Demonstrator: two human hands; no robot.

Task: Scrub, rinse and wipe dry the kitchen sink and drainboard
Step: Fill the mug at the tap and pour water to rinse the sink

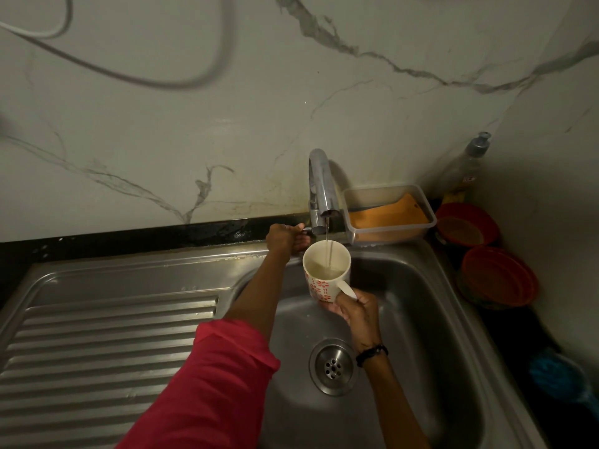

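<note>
Two hands are at work over the basin, and the nearer ground is taken up by the ridged drainboard (107, 345) on the left and the sink (421, 319) on the right, both of stainless steel pressed in one sheet and set into the dark table (97, 241). The steel is judged stiff and hard, not fragile, but slick where wet; the ridges of the drainboard are likely to trap water, so wiping along them rather than across is advised. The drain strainer (334, 366) lies in the bottom of the basin. Above it the right hand (355, 311) is curled round the handle and lower wall of a mug (325, 272), which is held upright under a thin stream of water and is partly filled. The mug appears to be ceramic, so it is judged brittle, heavier as it fills and slippery when wet; the handle is the safest hold. Farther back the left hand (285, 238) is closed on the lever at the base of the tap (321, 186). Behind the rim, a clear tub (392, 233) holding an orange sponge is seen beside the tap, with red bowls (496, 277) and a soap bottle (466, 170) to the right. A blue brush (560, 377) lies at the right edge.
</note>
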